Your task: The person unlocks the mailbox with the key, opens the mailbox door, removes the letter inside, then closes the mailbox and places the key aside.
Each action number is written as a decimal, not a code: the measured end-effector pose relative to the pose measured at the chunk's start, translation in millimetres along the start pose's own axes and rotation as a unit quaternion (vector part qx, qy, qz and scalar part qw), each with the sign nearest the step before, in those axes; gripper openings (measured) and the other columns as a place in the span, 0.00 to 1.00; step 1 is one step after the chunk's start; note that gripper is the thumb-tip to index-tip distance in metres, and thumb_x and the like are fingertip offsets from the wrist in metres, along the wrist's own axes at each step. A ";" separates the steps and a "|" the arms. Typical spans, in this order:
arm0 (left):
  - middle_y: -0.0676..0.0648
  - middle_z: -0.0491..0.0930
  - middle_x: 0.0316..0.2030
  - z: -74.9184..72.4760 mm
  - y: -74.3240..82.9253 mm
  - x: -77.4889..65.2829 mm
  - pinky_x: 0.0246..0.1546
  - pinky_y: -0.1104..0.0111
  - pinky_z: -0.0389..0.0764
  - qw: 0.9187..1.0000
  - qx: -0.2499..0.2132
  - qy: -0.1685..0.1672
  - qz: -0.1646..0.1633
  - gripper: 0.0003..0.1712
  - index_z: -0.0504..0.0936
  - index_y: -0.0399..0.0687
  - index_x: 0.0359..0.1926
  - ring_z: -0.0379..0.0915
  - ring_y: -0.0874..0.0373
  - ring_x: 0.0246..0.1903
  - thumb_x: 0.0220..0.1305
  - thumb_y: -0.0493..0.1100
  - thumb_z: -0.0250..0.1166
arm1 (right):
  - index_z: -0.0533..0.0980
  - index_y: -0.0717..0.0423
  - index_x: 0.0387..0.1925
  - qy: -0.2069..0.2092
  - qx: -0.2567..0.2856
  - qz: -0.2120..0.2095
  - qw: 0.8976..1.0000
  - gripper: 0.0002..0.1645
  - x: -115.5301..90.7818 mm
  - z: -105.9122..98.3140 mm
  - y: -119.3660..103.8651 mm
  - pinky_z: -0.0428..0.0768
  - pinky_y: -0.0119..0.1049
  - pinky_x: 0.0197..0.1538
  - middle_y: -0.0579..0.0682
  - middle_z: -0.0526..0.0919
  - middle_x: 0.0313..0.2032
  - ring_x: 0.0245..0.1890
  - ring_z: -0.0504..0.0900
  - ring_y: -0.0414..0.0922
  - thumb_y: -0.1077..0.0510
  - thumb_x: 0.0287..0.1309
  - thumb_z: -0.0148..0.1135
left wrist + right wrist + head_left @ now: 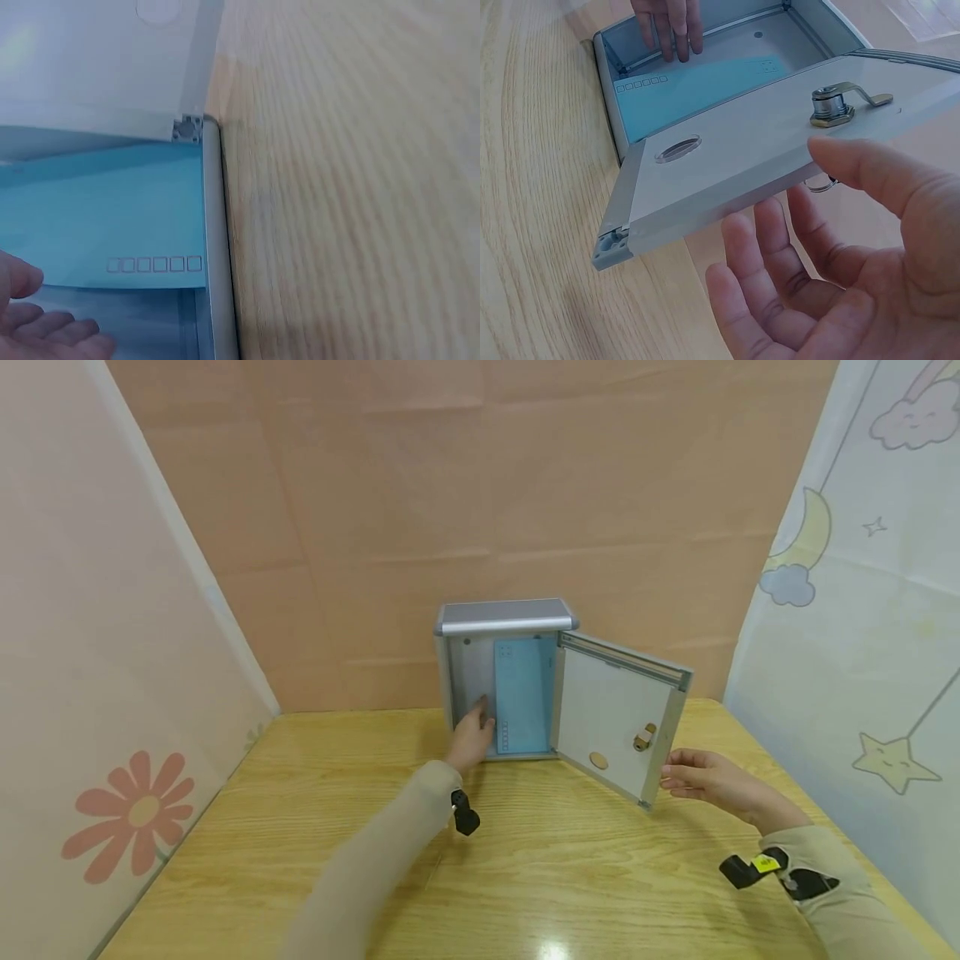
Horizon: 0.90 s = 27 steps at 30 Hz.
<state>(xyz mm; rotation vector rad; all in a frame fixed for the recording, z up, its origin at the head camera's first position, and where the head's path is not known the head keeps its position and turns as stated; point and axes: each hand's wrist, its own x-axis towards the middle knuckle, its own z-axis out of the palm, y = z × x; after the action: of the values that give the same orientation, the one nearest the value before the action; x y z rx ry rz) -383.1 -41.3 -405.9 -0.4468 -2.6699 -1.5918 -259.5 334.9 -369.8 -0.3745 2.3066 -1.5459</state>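
A grey metal mailbox (pixel 502 620) stands on the table with its door (pixel 607 693) swung out to the right. Inside it, a light blue envelope (pixel 528 693) leans upright on the right side, a row of printed squares (pixel 154 264) near its lower end. My left hand (pixel 470 739) reaches into the box just left of the envelope. Its thumb is right by the envelope's edge and its fingers are loosely extended, gripping nothing. With the thumb on the inner face and fingers on the outer side, my right hand (pixel 840 277) holds the door's free edge near the lock (pixel 831 106).
The wooden table (pixel 585 843) extends in front of the mailbox. Behind it hangs a brown-orange backdrop (pixel 480 510). Pale printed panels flank the table, with a flower (pixel 142 812) on the left and a star (pixel 896 762) on the right.
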 end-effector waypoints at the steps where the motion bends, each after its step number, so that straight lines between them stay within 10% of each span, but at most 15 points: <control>1: 0.41 0.61 0.71 1.9 -0.1 2.9 0.62 0.53 0.69 1.000 -0.003 0.010 0.001 0.30 0.52 0.45 0.75 0.61 0.45 0.68 0.76 0.42 0.46 | 0.54 0.78 0.58 -0.001 0.000 -0.001 1.000 0.29 0.2 0.0 0.1 0.79 0.32 0.53 0.66 0.68 0.55 0.48 0.78 0.34 0.55 0.74 0.46; 12: 0.42 0.78 0.50 9.4 11.9 15.8 0.46 0.58 0.78 0.994 -0.012 0.101 0.035 0.20 0.68 0.45 0.64 0.77 0.50 0.48 0.74 0.40 0.50 | 0.57 0.75 0.55 -0.003 0.006 -0.003 1.000 0.25 -1.0 -0.8 -0.9 0.79 0.31 0.52 0.56 0.71 0.50 0.47 0.79 0.37 0.55 0.74 0.46; 27: 0.47 0.81 0.37 10.4 19.1 3.9 0.38 0.64 0.78 0.987 0.027 0.125 0.100 0.07 0.79 0.44 0.45 0.77 0.55 0.38 0.70 0.41 0.58 | 0.57 0.74 0.55 -0.005 0.003 -0.002 1.000 0.23 -2.4 -0.8 -1.6 0.79 0.31 0.51 0.52 0.72 0.48 0.48 0.80 0.38 0.56 0.74 0.46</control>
<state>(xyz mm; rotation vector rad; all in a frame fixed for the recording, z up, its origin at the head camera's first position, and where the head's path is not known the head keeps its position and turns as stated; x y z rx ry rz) -380.7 -22.9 -393.9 -0.4625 -2.3939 -1.4118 -257.5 336.0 -367.7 -0.3851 2.2949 -1.5499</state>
